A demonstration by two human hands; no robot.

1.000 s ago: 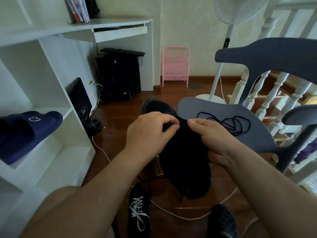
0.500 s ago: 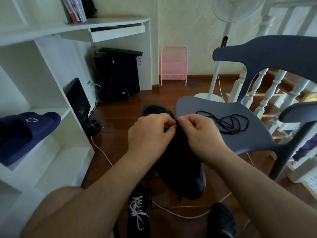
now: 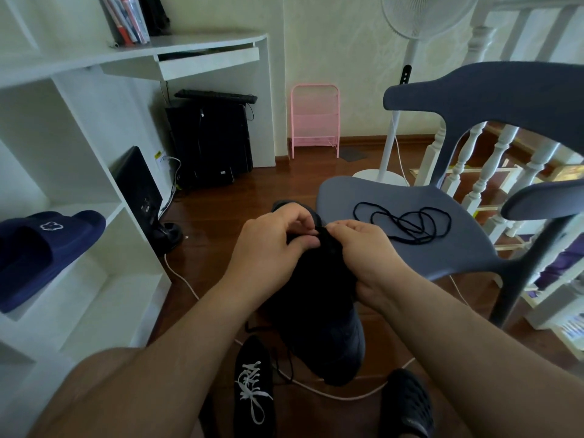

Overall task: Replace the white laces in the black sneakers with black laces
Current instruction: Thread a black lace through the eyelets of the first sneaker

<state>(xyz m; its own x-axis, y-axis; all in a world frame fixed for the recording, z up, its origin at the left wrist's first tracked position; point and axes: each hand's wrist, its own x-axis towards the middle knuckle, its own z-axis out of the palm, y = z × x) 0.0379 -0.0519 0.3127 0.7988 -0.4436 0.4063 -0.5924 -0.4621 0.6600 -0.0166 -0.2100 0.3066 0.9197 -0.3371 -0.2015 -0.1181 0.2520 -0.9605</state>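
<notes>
A dark wooden floor runs to a cream textured wall. White shelving fills the left side beside a white desk. A pink metal rack leans against the wall; a white pedestal fan stands near white stair balusters. A grey-blue chair sits at right.

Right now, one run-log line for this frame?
left hand: pinching at held sneaker | right hand: same | spare black lace: on chair | floor sneaker: white-laced
</notes>
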